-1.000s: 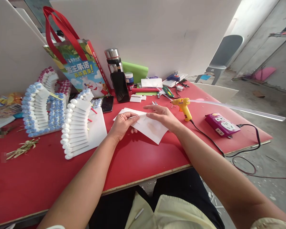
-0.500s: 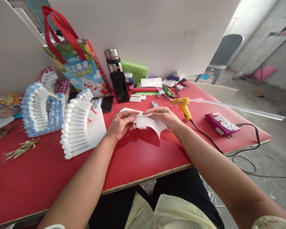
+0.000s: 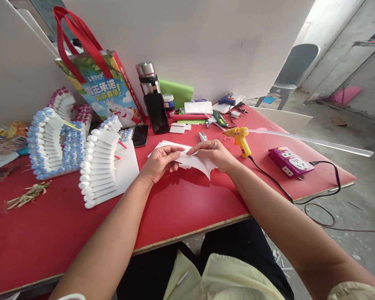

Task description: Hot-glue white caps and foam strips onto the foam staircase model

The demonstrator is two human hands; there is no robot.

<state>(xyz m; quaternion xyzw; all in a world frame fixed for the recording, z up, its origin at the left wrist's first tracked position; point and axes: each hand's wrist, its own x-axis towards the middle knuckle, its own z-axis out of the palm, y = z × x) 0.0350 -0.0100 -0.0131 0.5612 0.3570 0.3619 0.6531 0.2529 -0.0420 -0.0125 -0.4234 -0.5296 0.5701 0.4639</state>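
Observation:
Both hands pinch a thin white sheet [image 3: 203, 163], paper or something like it, just above the red table. My left hand [image 3: 162, 161] grips its left part with thumb and fingers closed. On the other side, my right hand [image 3: 213, 153] has its fingers bent down onto the sheet's upper edge. The sheet's right end hangs to a curved, pointed corner. More white sheets [image 3: 159, 145] show behind my left hand, partly hidden. A pair of pliers or cutters [image 3: 203, 136] lies just beyond my right hand.
A yellow glue gun [image 3: 242, 141] stands right of my hands, its cord running toward a purple power strip [image 3: 290, 161]. White fan-shaped pieces with rounded tips [image 3: 101, 166] stand at left. Behind are a steel flask [image 3: 147, 77], a phone [image 3: 156, 113] and a shopping bag [image 3: 109, 91].
My right hand's fingertips have shifted slightly right, away from the left hand's, and the fingers are more bent. More of the sheet shows between the hands.

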